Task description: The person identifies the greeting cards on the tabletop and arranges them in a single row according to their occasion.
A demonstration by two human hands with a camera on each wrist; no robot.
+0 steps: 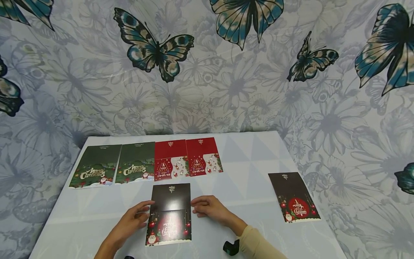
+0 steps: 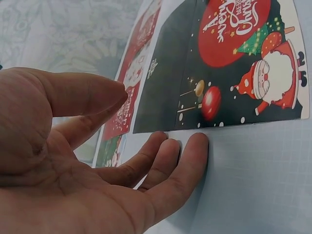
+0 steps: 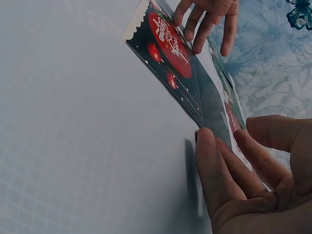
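Observation:
A dark Christmas card (image 1: 170, 199) with a red circle, white lettering and a Santa lies face up near the table's front middle, its upper half glossy with glare. To its left is my left hand (image 1: 132, 218), fingertips close to the card's edge and thumb apart from them in the left wrist view. On the other side, my right hand (image 1: 211, 209) has its fingers at the right edge; in the right wrist view a fingertip (image 3: 206, 139) meets or nearly meets the card's side. Neither hand pinches the card.
Behind it stand two green cards (image 1: 97, 158) and two red cards (image 1: 170, 149) laid in a row. Another dark card (image 1: 295, 194) lies at the right. The pale table (image 1: 249, 154) backs onto a butterfly-patterned cloth (image 1: 236, 90). A small black object (image 1: 231, 248) shows by my right wrist.

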